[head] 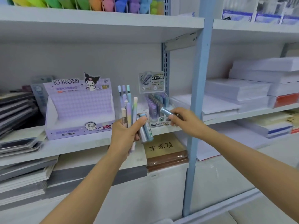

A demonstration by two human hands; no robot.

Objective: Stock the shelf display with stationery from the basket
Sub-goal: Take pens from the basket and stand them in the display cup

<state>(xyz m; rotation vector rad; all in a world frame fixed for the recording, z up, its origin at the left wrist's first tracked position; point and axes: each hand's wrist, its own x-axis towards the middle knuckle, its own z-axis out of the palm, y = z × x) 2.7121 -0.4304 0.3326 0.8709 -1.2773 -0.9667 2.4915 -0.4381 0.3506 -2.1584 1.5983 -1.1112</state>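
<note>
The right hand point(186, 118) is pinching a blue lead tube point(165, 111) at its fingertips, the lead display box point(156, 107) just beyond them. The left hand point(124, 131) is clamping its fingers on a bundle of pastel tubes point(129, 107). Turning the blue tube upright first is probably easing it into a slot.

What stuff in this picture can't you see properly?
All in the head view:
- Pens: middle parts hidden inside the left hand.
- Blue tube: one end covered by the right hand's fingers.
- Kuromi display box: small print too blurred to read.
- Colourful items on the top shelf: cut off by the upper edge.
</note>
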